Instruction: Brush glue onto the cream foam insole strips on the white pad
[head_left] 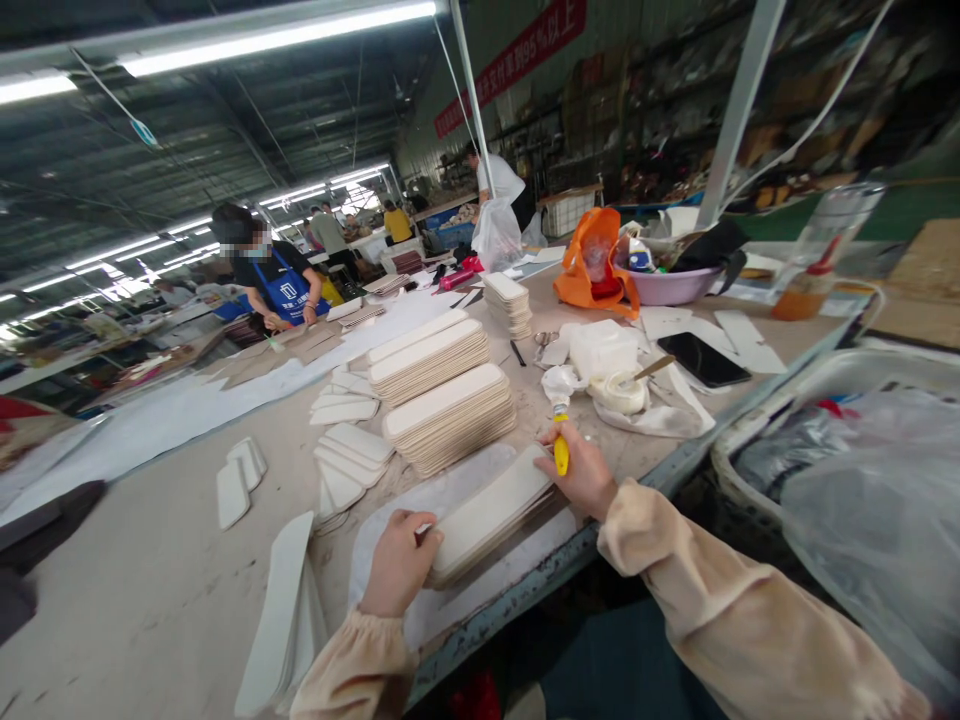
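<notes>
Slanted stack of cream strips (491,515)

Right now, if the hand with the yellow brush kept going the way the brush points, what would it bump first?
Probably the round white tub just beyond the right hand and its yellow-handled brush, though depth is hard to judge.
</notes>
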